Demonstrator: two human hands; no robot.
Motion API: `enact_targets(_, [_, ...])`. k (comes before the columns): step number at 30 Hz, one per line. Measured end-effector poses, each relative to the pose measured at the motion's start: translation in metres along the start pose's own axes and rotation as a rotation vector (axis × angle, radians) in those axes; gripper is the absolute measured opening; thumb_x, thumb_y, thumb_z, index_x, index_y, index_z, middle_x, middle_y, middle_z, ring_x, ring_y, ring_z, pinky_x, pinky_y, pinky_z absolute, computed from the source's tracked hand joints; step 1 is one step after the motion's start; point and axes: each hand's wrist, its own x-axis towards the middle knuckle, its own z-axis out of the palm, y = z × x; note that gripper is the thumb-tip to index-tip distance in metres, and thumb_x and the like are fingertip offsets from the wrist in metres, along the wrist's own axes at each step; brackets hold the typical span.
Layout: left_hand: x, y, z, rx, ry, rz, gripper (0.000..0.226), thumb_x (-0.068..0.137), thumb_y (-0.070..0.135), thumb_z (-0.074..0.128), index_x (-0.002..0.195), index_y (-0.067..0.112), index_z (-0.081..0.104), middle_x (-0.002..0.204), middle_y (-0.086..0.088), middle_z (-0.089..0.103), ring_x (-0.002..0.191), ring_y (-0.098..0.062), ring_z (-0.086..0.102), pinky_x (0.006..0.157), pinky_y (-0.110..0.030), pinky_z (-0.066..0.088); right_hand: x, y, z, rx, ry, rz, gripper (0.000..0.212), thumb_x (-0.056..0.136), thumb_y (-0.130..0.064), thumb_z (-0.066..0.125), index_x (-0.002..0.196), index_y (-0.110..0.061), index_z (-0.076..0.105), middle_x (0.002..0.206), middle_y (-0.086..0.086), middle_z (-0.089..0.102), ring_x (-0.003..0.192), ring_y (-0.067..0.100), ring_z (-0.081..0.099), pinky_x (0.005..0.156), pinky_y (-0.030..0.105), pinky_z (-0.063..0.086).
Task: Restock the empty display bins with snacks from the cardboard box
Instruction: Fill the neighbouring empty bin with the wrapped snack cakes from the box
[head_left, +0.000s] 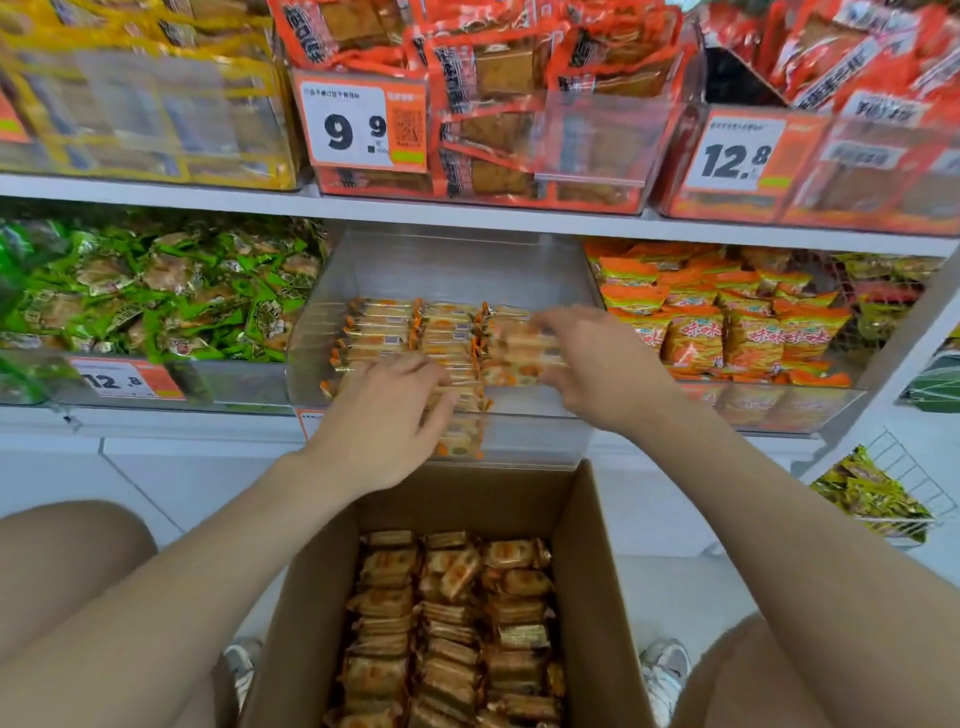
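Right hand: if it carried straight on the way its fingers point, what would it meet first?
The right hand points left across the bin; it would likely meet the packs rowed there first, though depth is unclear.
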Motion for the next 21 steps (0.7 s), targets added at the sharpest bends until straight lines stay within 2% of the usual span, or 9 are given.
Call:
enact_targets(2, [0.01, 0.002, 0.01, -0.012, -0.06, -0.019, 0.054, 0.104, 0.051, 0.031, 0.13, 0.019, 0.067, 0.131, 0.001, 0.067, 0.118, -0.026, 0.064, 0.097, -0.048, 0.052, 0.017, -0.003, 0.015, -0.146, -0.156, -0.002, 0.041, 0.089, -0.019, 0.079, 0.125, -0.014, 0.06, 0.118, 0.011, 0.066, 0.111, 0.034, 0.064, 0.086, 0.044, 0.057])
enact_targets(4, [0.018, 0.004, 0.013, 0.022, -0.125, -0.004, 0.059, 0.103, 0.05, 0.027, 0.135, 0.02, 0.066, 0.141, 0.0, 0.065, 0.125, -0.026, 0.063, 0.103, -0.048, 0.051, 0.029, -0.006, 0.028, -0.13, -0.269, 0.042, 0.042, 0.088, -0.016, 0.08, 0.125, -0.011, 0.061, 0.119, 0.015, 0.065, 0.111, 0.037, 0.065, 0.082, 0.04, 0.056])
enact_targets(6, [0.024, 0.001, 0.014, 0.043, -0.227, 0.004, 0.064, 0.101, 0.052, 0.017, 0.136, 0.026, 0.065, 0.144, 0.002, 0.063, 0.13, -0.025, 0.061, 0.105, -0.048, 0.049, 0.038, -0.004, 0.04, -0.06, -0.31, 0.095, 0.045, 0.086, -0.017, 0.083, 0.125, -0.008, 0.063, 0.119, 0.016, 0.065, 0.113, 0.037, 0.064, 0.079, 0.038, 0.053])
enact_targets(8, [0.03, -0.003, 0.013, 0.046, -0.349, -0.014, 0.069, 0.097, 0.059, 0.007, 0.118, 0.032, 0.066, 0.125, 0.001, 0.071, 0.113, -0.024, 0.065, 0.092, -0.045, 0.053, 0.045, 0.001, 0.052, 0.012, -0.301, 0.139, 0.046, 0.084, -0.017, 0.085, 0.125, -0.008, 0.067, 0.12, 0.015, 0.068, 0.117, 0.035, 0.064, 0.087, 0.039, 0.057])
enact_targets(10, [0.034, -0.008, 0.013, 0.029, -0.416, -0.039, 0.062, 0.095, 0.062, 0.006, 0.097, 0.037, 0.063, 0.101, 0.003, 0.071, 0.094, -0.021, 0.064, 0.075, -0.037, 0.052, 0.049, 0.002, 0.059, 0.066, -0.317, 0.163, 0.05, 0.08, -0.015, 0.089, 0.127, -0.012, 0.07, 0.126, 0.012, 0.068, 0.121, 0.032, 0.064, 0.097, 0.039, 0.056])
enact_targets(13, [0.036, -0.009, 0.011, -0.026, -0.4, -0.054, 0.048, 0.094, 0.062, 0.014, 0.08, 0.041, 0.054, 0.082, 0.006, 0.063, 0.082, -0.016, 0.059, 0.063, -0.032, 0.041, 0.049, -0.001, 0.063, 0.023, -0.286, 0.218, 0.046, 0.082, -0.007, 0.086, 0.125, -0.014, 0.07, 0.13, 0.015, 0.06, 0.113, 0.037, 0.066, 0.093, 0.041, 0.057])
enact_targets(17, [0.038, -0.008, 0.014, -0.018, -0.373, -0.048, 0.058, 0.093, 0.062, 0.014, 0.084, 0.031, 0.061, 0.081, 0.004, 0.064, 0.079, -0.014, 0.058, 0.063, -0.032, 0.041, 0.047, -0.011, 0.062, -0.119, -0.197, 0.238, 0.039, 0.086, -0.003, 0.081, 0.121, -0.007, 0.063, 0.118, 0.017, 0.066, 0.109, 0.041, 0.069, 0.077, 0.043, 0.055])
enact_targets(21, [0.033, -0.01, 0.016, -0.018, -0.327, -0.048, 0.056, 0.093, 0.062, 0.015, 0.083, 0.03, 0.059, 0.08, 0.006, 0.062, 0.076, -0.014, 0.057, 0.061, -0.033, 0.039, 0.049, -0.006, 0.057, 0.028, -0.309, 0.199, 0.02, 0.086, -0.002, 0.077, 0.103, -0.008, 0.068, 0.107, 0.015, 0.068, 0.096, 0.035, 0.069, 0.081, 0.042, 0.061])
